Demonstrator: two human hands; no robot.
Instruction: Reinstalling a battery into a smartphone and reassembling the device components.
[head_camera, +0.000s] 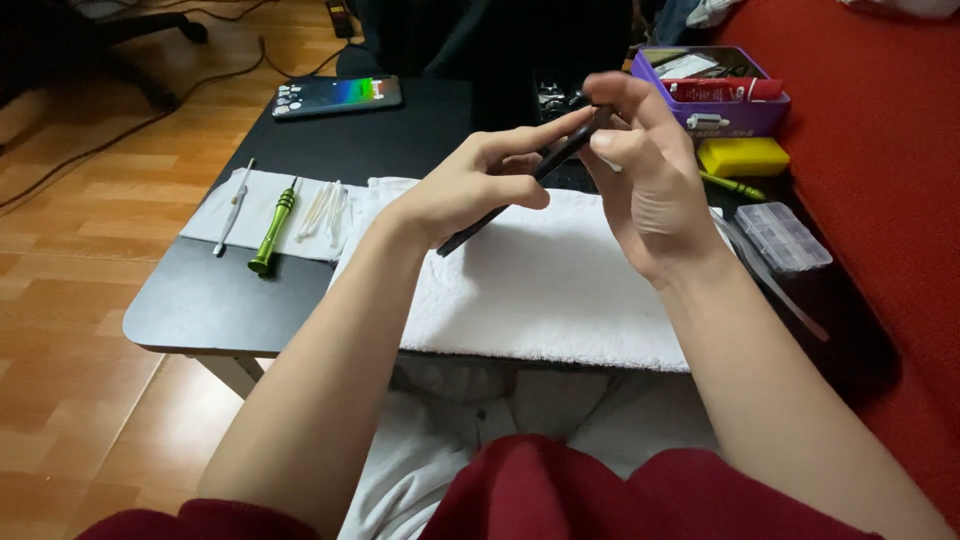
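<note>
Both my hands hold a thin, flat black device (480, 218) edge-on above a white towel (540, 290) on a small black table (220, 310). My left hand (480, 180) grips its middle, fingers wrapped over the edge. My right hand (645, 170) pinches its upper end between thumb and fingertips. The lower end of the device sticks out below my left hand. What my right fingertips press on is hidden.
A green screwdriver (272, 228), a metal pick (232, 205) and cotton swabs (325, 208) lie on a white cloth at left. A phone with a lit screen (335, 96) lies at the back. A purple box (715, 95), yellow block (742, 156) and clear parts case (782, 236) sit at right beside a red sofa.
</note>
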